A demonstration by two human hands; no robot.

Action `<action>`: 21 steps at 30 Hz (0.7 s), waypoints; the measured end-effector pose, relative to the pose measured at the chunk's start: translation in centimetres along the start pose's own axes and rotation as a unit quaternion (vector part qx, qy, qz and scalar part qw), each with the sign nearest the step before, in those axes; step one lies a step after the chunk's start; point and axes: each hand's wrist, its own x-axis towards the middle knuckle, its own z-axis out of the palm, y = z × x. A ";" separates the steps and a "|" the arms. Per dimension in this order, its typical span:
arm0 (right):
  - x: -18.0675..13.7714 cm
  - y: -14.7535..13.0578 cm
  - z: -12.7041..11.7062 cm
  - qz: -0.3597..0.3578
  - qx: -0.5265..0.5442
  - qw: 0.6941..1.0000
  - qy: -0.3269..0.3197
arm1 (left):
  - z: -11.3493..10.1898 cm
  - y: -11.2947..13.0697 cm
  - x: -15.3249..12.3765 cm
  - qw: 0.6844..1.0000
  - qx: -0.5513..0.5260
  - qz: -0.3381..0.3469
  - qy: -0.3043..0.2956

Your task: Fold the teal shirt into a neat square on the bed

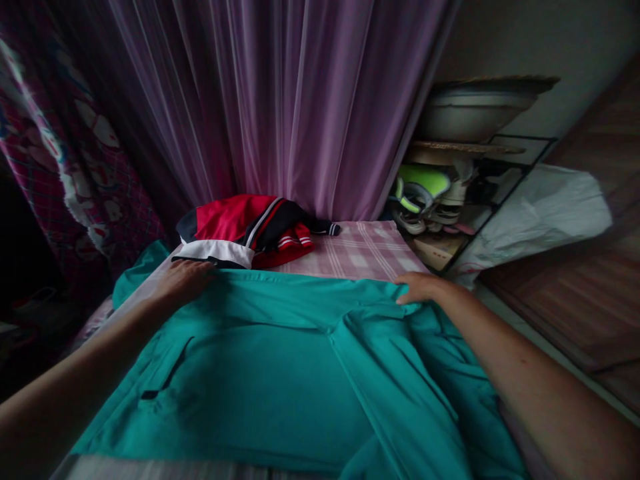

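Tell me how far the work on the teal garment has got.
Done: the teal garment lies spread over the checked cloth, one panel already turned inward along a crease. In hand: left hand and right hand press flat on its far edge, gripping nothing. Left: it is not yet a compact fold, and the red, black and white garment behind lies crumpled, untouched.

Teal garment's near hem, perhaps, cut off.
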 end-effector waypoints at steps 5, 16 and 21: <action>-0.2 -1.3 0.5 0.022 -0.054 0.998 0.014 | 1.2 1.8 0.9 0.998 0.036 -0.055 -0.025; -1.0 -3.5 3.2 0.061 -0.032 0.987 0.144 | 1.9 1.1 0.2 0.993 0.027 -0.113 0.016; -1.4 -5.0 3.1 0.007 0.049 0.974 0.223 | 4.3 1.6 -1.2 0.997 -0.017 -0.053 0.055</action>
